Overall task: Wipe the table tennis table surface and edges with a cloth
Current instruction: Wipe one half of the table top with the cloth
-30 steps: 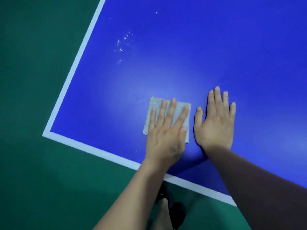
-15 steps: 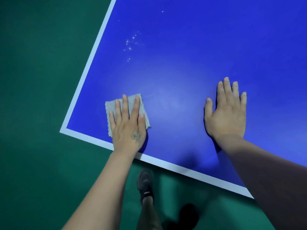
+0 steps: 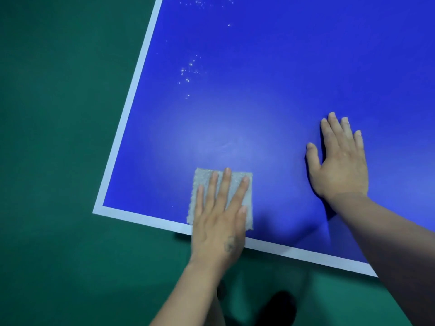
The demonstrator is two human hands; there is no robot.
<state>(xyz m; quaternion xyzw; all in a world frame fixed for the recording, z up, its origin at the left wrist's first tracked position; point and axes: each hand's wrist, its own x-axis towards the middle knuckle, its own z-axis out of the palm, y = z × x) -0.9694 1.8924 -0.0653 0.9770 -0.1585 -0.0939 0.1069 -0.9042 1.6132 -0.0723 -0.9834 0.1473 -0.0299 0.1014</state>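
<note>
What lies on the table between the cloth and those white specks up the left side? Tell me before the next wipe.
Nothing visible. Bare blue table surface runs from the cloth under the left hand up to the white specks. The right hand rests flat off to the right, clear of that path.

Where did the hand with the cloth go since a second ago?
The left hand slid the cloth left toward the table's corner, then partway back right, now close to the near white edge. It kept pressing flat. The right hand stayed flat on the blue top; the white specks remain unwiped.
</note>
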